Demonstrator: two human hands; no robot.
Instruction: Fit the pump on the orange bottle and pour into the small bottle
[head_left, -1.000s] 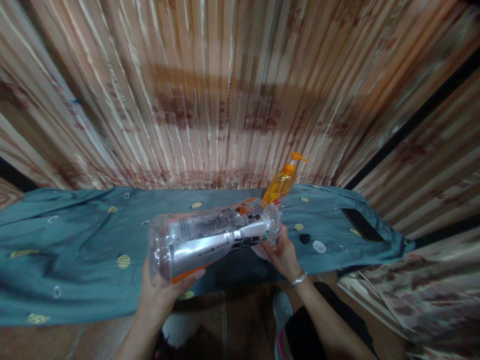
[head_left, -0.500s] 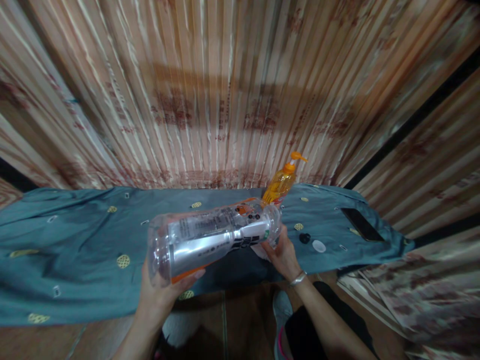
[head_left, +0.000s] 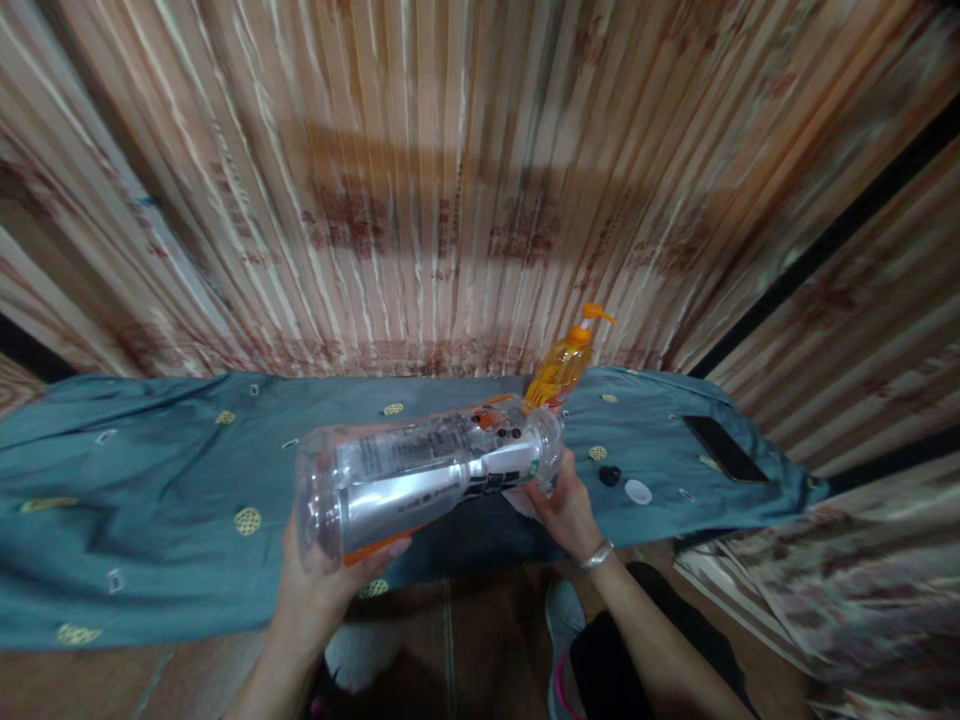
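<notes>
A large clear plastic bottle (head_left: pixel 420 480) with a silver, black and orange label lies nearly sideways in the air above the cloth, its base to the left. My left hand (head_left: pixel 330 570) is wrapped round the base end from below, thumb along the label's lower edge. Closed on the neck end at the right is my right hand (head_left: pixel 562 510), with a bracelet at the wrist. A bit of white material (head_left: pixel 520 502) shows between the right hand and the bottle; I cannot tell what it is. Behind the neck stands an orange pump bottle (head_left: pixel 559 370).
A blue-green patterned cloth (head_left: pixel 187 480) covers the long surface. On its right side lie a small black object (head_left: pixel 610 476), a white disc (head_left: pixel 638 492) and a dark phone (head_left: pixel 724 449). Pleated curtains (head_left: pixel 420 200) hang behind and at the sides.
</notes>
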